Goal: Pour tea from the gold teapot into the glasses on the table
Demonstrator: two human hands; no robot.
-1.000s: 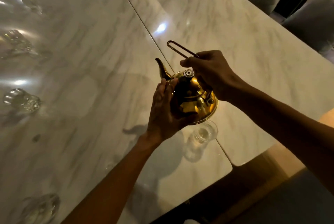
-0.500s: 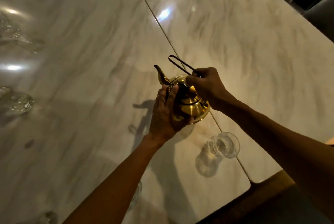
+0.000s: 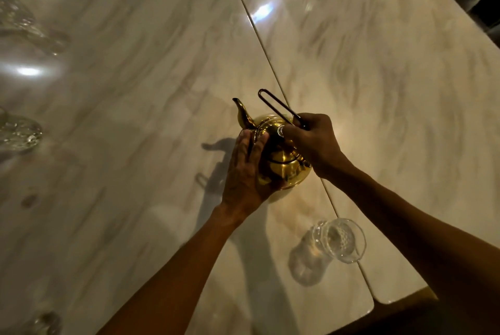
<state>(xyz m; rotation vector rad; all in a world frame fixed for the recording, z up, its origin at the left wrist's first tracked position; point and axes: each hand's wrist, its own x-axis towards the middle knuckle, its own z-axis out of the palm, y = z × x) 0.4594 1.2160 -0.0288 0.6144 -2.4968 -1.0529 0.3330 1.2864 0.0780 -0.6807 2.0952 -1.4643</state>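
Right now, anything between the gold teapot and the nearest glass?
Nothing visible. The gold teapot, held by the left hand and right hand, has bare table between it and the nearest glass, toward the camera.

Gold teapot (image 3: pixel 281 161) mid-table on the seam, left hand (image 3: pixel 244 172) cupping its side, right hand (image 3: pixel 313 142) gripping the dark handle (image 3: pixel 278 107), empty glass (image 3: pixel 339 244) near the table (image 3: pixel 135 64) corner.
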